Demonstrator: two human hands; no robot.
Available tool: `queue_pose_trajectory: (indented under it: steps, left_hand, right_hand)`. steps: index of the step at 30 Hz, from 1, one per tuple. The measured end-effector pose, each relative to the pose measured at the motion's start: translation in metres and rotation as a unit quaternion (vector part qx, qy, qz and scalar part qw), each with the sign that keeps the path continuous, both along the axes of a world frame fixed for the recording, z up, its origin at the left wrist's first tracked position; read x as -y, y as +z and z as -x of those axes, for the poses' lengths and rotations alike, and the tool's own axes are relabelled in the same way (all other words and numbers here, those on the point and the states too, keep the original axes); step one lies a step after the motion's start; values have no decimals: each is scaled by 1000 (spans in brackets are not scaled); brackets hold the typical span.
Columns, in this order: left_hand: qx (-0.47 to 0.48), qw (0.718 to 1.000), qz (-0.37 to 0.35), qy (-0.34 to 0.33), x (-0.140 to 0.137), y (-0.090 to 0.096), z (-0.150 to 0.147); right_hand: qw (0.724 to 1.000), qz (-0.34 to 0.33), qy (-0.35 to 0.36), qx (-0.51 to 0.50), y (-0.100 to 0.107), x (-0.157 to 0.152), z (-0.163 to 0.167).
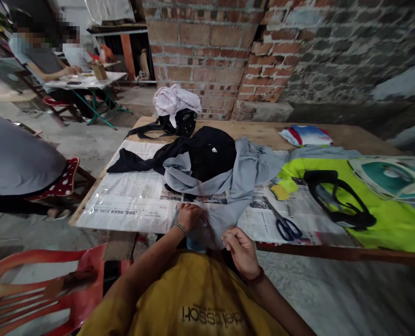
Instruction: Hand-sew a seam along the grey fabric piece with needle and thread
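A black and grey jacket (pixel 210 161) with a small white logo lies crumpled on the table, its grey part (pixel 224 221) drooping over the front edge near my body. My left hand (pixel 189 215), a green beaded bracelet at the wrist, is closed on the edge of that grey cloth. At the cloth's right side my right hand (pixel 241 251) is raised with thumb and fingers pinched together. Anything between those fingertips is too small to make out. Dark-handled scissors (pixel 286 224) rest on the newspaper to the right of the jacket.
Newspaper under clear plastic (pixel 123 212) covers the wooden table. A neon-yellow garment (pixel 396 219), a teal iron (pixel 385 176) and a black oval frame (pixel 340 200) occupy the right. Folded clothes (pixel 307 135) and a black bag (pixel 184 122) sit behind. A red chair (pixel 84 275) stands left; people sit beyond.
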State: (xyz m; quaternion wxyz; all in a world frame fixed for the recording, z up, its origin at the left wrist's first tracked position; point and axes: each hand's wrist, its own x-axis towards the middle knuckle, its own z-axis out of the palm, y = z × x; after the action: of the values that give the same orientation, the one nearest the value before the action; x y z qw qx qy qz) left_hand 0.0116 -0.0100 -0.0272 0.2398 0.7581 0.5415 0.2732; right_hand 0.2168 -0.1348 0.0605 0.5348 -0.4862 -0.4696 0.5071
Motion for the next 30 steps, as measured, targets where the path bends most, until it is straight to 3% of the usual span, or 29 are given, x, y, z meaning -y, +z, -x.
queue_pose_trajectory:
  steps: [4,8,10,12,14,16,19,21,24,27,30]
  left_hand:
    - [-2,1000,3,5,9,10,7]
    - [-14,999,-12,37,32,18,33]
    - [34,996,-8,83,46,19,45]
    - [126,983,72,109,58,18,49]
    - [222,942,220,118,64,19,43]
    - [305,876,351,125,63,23,30]
    - [397,784,460,125,47,34,9]
    - [421,761,480,115,33,40,0]
    - [386,800,447,105,18,39,-2]
    - [336,840,413,102,15,25,5]
    - [272,915,291,59,19,9,10]
  right_hand:
    - [997,2,50,61,-1,7,7]
    - [985,-65,68,147,-4,13,12]
    - [977,-89,81,175,-6,15,13]
    - [971,-105,98,190,-10,16,16]
    - [965,-123,116,199,-15,17,19]
    - [958,-143,140,207,-19,16,22]
    - [944,-169,177,220,-25,14,25]
    - [938,-174,187,234,-31,13,26]
    - [936,-158,190,250,-41,13,21]
    - [946,-138,149,252,-47,6,2]
    - [955,-97,114,256,-44,-14,-28]
